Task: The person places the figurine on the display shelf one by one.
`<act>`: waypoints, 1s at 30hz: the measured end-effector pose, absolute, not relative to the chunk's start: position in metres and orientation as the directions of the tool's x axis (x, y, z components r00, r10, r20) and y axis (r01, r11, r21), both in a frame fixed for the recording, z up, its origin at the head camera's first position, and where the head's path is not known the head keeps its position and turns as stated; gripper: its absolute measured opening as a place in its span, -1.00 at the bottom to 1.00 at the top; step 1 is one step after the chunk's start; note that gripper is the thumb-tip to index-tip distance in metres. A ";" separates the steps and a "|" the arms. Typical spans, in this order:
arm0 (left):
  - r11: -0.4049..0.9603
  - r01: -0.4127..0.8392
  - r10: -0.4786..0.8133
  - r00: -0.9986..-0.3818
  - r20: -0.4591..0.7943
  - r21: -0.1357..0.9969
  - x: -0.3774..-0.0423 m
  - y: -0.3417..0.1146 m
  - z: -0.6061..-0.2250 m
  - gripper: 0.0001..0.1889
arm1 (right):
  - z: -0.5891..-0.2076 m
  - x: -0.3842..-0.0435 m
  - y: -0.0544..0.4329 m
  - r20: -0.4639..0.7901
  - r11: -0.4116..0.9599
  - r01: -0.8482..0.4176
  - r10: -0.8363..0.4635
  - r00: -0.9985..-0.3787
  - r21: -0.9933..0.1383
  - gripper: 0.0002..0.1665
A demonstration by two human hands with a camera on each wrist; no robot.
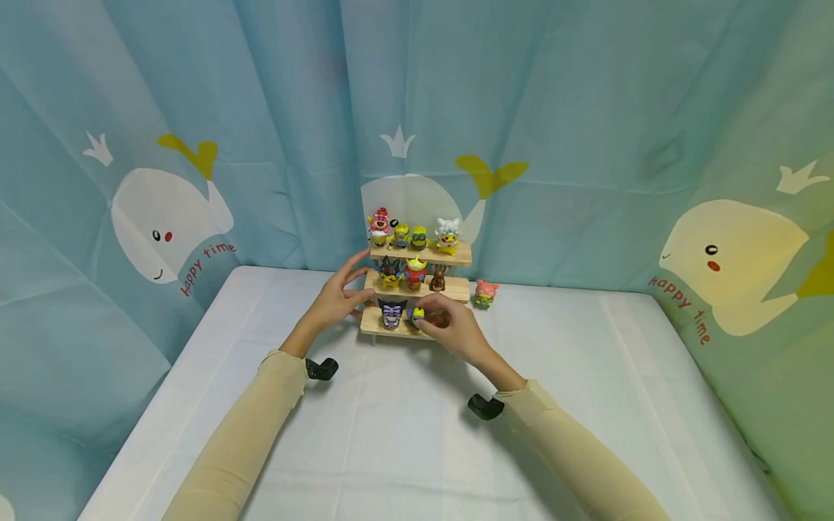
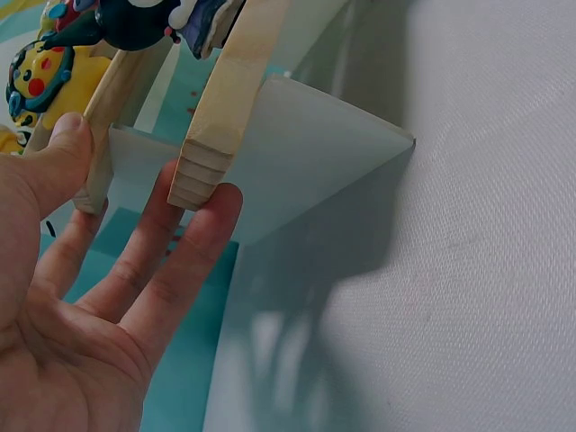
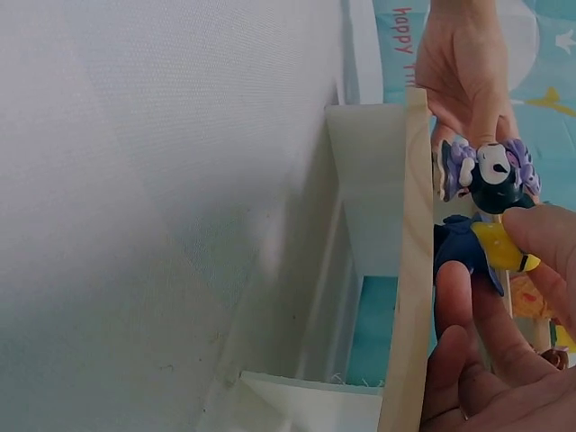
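Note:
A three-tier wooden display shelf (image 1: 383,331) holds small cartoon figurines. My right hand (image 1: 457,333) pinches a yellow-and-dark-blue figurine (image 3: 490,245) between thumb and fingers, over the bottom tier. Beside it on that tier sits a black-and-purple figurine (image 1: 392,314). A brown thing behind my right fingers is partly hidden. My left hand (image 1: 334,298) is at the shelf's left side, its fairly straight fingers touching the board ends (image 2: 202,171) and its thumb against the middle board.
Figurines such as a pink bear (image 1: 380,227) and a white-topped yellow one (image 1: 447,236) line the top tier. The middle tier bears a red-clad figurine (image 1: 415,273) and others. A pink-and-green figurine (image 1: 485,294) stands on the table right of the shelf. A curtain (image 1: 567,224) hangs behind.

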State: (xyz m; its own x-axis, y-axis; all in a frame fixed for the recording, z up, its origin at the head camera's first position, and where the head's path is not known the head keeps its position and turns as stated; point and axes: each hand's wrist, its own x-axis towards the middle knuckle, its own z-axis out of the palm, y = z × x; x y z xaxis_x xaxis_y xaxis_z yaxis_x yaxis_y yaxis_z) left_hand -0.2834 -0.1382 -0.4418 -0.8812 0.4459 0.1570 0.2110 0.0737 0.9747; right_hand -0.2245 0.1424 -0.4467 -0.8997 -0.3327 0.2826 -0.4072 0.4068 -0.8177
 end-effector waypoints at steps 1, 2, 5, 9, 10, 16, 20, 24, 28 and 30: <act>0.074 0.211 0.446 -0.881 0.157 0.975 -0.283 -0.138 -0.441 -0.17 | -0.446 -0.224 0.143 0.282 0.407 -0.407 -0.332 -0.900 -0.818 -0.66; 0.074 0.211 0.445 -0.881 0.158 0.975 -0.283 -0.138 -0.441 -0.17 | -0.446 -0.224 0.143 0.282 0.407 -0.407 -0.333 -0.900 -0.818 -0.66; 0.073 0.214 0.445 -0.881 0.160 0.974 -0.283 -0.138 -0.441 -0.17 | -0.445 -0.224 0.143 0.280 0.411 -0.406 -0.332 -0.901 -0.816 -0.66; 0.086 0.209 0.443 -0.884 0.150 0.974 -0.283 -0.138 -0.441 -0.17 | -0.445 -0.225 0.144 0.278 0.423 -0.410 -0.340 -0.898 -0.808 -0.64; 0.091 0.206 0.440 -0.886 0.146 0.974 -0.283 -0.138 -0.441 -0.16 | -0.445 -0.225 0.144 0.277 0.426 -0.412 -0.345 -0.897 -0.806 -0.64; 0.098 0.195 0.433 -0.891 0.135 0.976 -0.283 -0.139 -0.442 -0.16 | -0.441 -0.225 0.147 0.266 0.444 -0.431 -0.387 -0.883 -0.786 -0.59; 0.092 0.203 0.442 -0.886 0.143 0.975 -0.283 -0.138 -0.442 -0.17 | -0.438 -0.223 0.155 0.246 0.460 -0.433 -0.410 -0.878 -0.775 -0.51; 0.086 0.211 0.447 -0.882 0.151 0.974 -0.284 -0.138 -0.443 -0.17 | -0.437 -0.220 0.166 0.240 0.461 -0.442 -0.432 -0.869 -0.770 -0.44; 0.088 0.199 0.440 -0.887 0.142 0.976 -0.284 -0.138 -0.443 -0.17 | -0.437 -0.215 0.180 0.258 0.459 -0.466 -0.444 -0.858 -0.756 -0.39; 0.092 0.199 0.439 -0.888 0.140 0.976 -0.283 -0.138 -0.443 -0.17 | -0.436 -0.213 0.187 0.265 0.459 -0.473 -0.446 -0.855 -0.752 -0.38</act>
State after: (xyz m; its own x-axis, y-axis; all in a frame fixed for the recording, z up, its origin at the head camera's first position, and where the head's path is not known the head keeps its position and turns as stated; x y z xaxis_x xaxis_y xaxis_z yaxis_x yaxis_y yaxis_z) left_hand -0.2831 -0.1376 -0.4430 -0.8876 0.4388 0.1397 0.1989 0.0917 0.9757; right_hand -0.2127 0.1866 -0.4358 -0.8550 -0.4457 0.2650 -0.4726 0.4593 -0.7521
